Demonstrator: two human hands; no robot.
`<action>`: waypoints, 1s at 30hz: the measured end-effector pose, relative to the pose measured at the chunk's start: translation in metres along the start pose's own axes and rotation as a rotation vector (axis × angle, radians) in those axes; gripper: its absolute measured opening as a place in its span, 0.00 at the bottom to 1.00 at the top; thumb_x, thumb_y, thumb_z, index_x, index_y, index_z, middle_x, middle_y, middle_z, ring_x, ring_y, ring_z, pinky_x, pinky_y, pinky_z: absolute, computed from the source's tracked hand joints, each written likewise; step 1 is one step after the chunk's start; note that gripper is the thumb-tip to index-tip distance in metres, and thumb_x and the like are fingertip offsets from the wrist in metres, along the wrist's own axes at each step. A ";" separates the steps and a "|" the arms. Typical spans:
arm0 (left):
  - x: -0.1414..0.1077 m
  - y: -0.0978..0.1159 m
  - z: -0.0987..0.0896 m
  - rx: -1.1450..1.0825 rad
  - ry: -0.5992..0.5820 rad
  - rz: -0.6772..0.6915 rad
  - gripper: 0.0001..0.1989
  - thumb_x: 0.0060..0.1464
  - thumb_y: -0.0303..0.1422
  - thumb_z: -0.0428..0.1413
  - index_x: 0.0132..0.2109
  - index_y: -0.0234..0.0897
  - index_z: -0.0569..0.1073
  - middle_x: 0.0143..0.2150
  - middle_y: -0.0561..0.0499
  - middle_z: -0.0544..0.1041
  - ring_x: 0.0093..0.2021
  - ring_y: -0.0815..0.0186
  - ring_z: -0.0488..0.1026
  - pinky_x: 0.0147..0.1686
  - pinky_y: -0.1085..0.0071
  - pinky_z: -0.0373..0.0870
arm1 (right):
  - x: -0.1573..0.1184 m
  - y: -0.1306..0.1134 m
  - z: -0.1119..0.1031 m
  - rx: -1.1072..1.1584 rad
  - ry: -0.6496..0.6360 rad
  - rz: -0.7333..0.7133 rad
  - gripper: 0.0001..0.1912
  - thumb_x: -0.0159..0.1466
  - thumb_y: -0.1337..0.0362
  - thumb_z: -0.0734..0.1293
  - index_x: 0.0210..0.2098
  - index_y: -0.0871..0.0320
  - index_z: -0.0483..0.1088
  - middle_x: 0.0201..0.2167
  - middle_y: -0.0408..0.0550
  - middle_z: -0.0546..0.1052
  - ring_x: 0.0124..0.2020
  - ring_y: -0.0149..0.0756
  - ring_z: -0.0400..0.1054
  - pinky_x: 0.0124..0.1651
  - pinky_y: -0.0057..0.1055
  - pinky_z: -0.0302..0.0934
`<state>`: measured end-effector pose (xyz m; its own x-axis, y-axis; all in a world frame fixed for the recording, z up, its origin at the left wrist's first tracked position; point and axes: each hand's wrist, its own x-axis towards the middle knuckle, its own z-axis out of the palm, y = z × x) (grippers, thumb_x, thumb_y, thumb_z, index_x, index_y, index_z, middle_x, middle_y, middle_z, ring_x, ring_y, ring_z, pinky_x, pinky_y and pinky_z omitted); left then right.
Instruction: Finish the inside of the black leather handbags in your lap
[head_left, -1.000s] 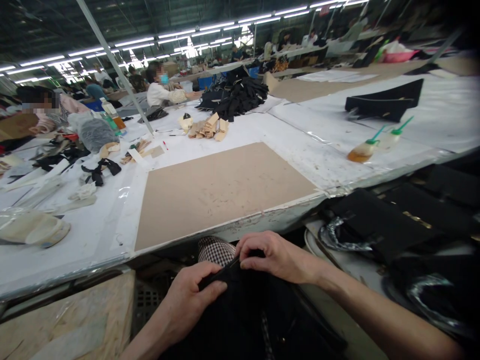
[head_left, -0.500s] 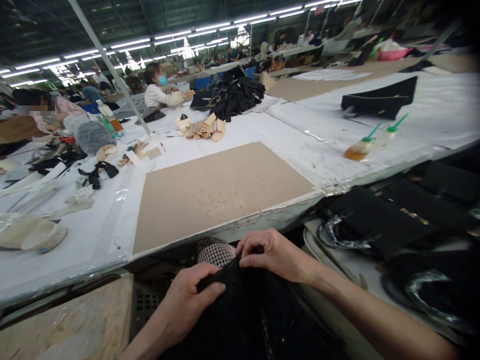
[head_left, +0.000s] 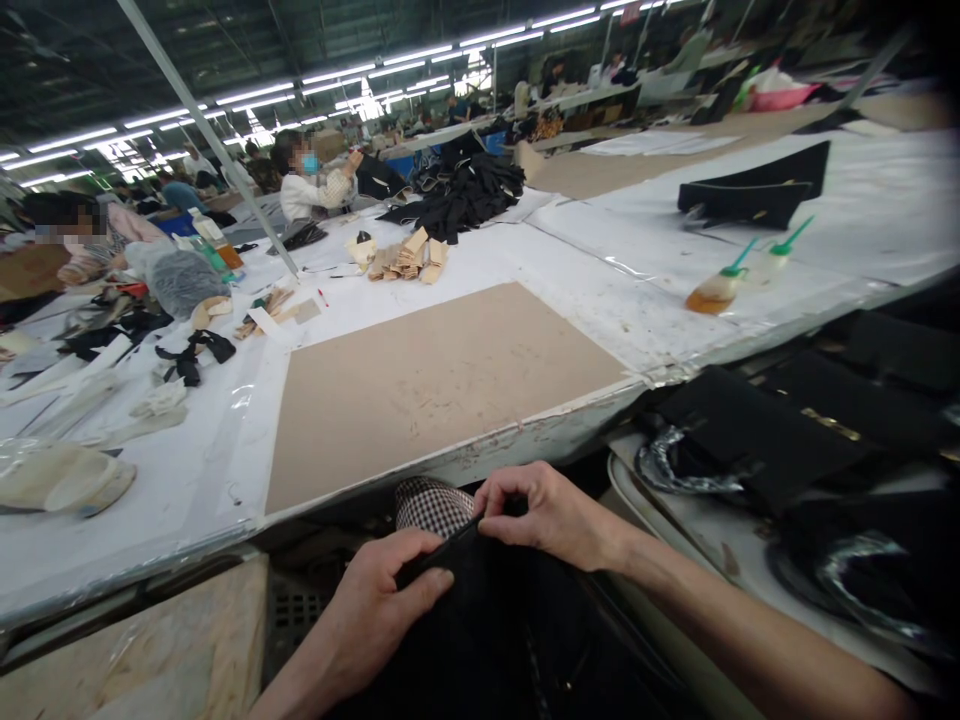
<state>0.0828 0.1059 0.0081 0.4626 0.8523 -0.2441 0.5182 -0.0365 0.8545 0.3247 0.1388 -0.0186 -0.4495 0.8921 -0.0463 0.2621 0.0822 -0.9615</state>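
A black item [head_left: 480, 630], which looks like a bag, lies over my lap below the table edge. My left hand [head_left: 386, 595] pinches its upper edge between thumb and fingers. Further along the same edge, my right hand [head_left: 536, 510] grips it with thumb and forefinger. The two hands are a short way apart. Checkered cloth [head_left: 431, 505] shows just beyond them. The lower part of the black item is dark and hard to make out.
Ahead is a white-covered table [head_left: 217, 440] with a brown board [head_left: 435, 380]. Glue bottles [head_left: 716, 290] stand at right. Black bags [head_left: 765, 430] lie beside my right arm; a wrapped board [head_left: 150, 650] is at lower left. A masked person [head_left: 311, 190] sits across.
The masked person across the table has raised a black piece that lay on the table. My hands hold almost the same place on the black edge; the view has shifted slightly.
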 end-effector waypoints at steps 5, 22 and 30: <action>0.000 0.000 0.000 -0.013 -0.008 -0.013 0.05 0.59 0.33 0.57 0.39 0.39 0.77 0.41 0.54 0.79 0.41 0.64 0.73 0.42 0.73 0.65 | -0.002 -0.002 -0.003 0.059 -0.009 -0.002 0.08 0.57 0.68 0.72 0.27 0.59 0.67 0.32 0.42 0.77 0.36 0.35 0.72 0.39 0.28 0.63; -0.003 -0.004 0.002 -0.029 0.013 -0.005 0.08 0.60 0.34 0.56 0.45 0.40 0.78 0.40 0.54 0.79 0.40 0.64 0.72 0.41 0.73 0.65 | -0.001 -0.013 -0.004 -0.401 -0.083 -0.248 0.01 0.64 0.66 0.70 0.35 0.56 0.73 0.35 0.40 0.75 0.36 0.29 0.68 0.41 0.25 0.59; -0.004 -0.003 0.002 0.008 0.012 0.007 0.06 0.60 0.33 0.56 0.42 0.40 0.78 0.38 0.54 0.78 0.39 0.65 0.72 0.39 0.74 0.64 | 0.002 -0.016 0.001 -0.354 -0.072 -0.157 0.03 0.57 0.71 0.69 0.30 0.58 0.71 0.30 0.39 0.74 0.32 0.29 0.66 0.36 0.25 0.57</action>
<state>0.0811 0.1017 0.0056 0.4571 0.8585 -0.2325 0.5210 -0.0466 0.8523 0.3192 0.1388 -0.0033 -0.5634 0.8238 0.0629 0.4579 0.3747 -0.8062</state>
